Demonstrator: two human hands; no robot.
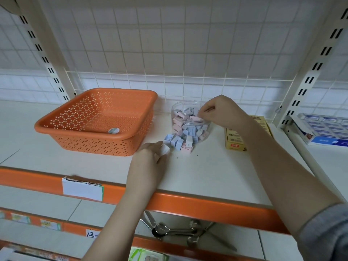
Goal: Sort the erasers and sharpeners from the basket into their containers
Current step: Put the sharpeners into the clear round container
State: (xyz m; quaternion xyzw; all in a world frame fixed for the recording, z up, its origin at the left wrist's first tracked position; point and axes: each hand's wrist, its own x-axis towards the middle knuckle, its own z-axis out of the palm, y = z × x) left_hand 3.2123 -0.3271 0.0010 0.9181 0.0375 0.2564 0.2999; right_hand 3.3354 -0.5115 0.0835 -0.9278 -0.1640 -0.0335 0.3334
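Observation:
An orange perforated basket [75, 125] stands on the white shelf at the left, with a small oval item [113, 130] lying near its front wall. A clear round jar [205, 131] right of it holds many pink and blue sharpeners. A small heap of the same sharpeners [178, 142] lies on the shelf in front of the jar. My left hand [148, 164] pinches a white eraser [165, 149] beside that heap. My right hand [222, 112] hovers over the jar's mouth with fingers curled; whether it holds anything is hidden.
A yellow box [234, 140] stands right of the jar, partly behind my right forearm. A blue and white carton of boxed erasers [323, 129] sits on the neighbouring shelf. Wire mesh backs the shelf; an orange rail [207, 204] edges its front. Metal spoons [169, 230] hang below.

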